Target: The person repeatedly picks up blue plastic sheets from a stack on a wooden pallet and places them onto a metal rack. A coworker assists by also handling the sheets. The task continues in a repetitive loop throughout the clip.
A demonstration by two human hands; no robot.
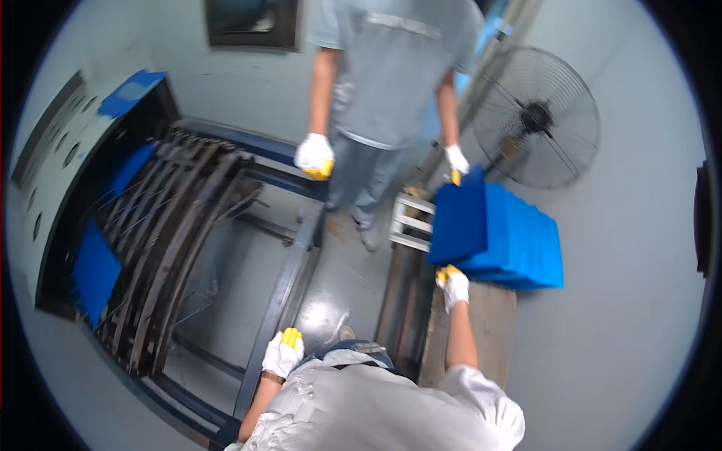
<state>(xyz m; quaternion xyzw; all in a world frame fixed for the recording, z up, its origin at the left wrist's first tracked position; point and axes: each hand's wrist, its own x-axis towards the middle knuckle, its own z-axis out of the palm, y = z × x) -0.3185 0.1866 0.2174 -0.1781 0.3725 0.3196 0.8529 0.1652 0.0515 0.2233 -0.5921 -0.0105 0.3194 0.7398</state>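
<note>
Beside the stack, right hand [452, 286] fingers grip a blue panel [460, 219]; left hand [283, 353] fingers curl on the frame rail [282, 289]

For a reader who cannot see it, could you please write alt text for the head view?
A gloved right hand grips a tilted blue panel on a blue stack; a co-worker's hand holds its far edge. The left hand rests on a dark metal frame.

The person's left hand [283, 352] rests on the rail of a metal frame [289, 270] to the left, with curved bars [177, 225] inside it. The right hand [453, 286] touches the near edge of a stack of panels [500, 237] on the right, lying on a pallet [481, 323]. Opposite stands a co-worker [391, 75], one hand on the frame's far rail and the other at the stack's far edge, with a fan [538, 116] behind the stack.
</note>
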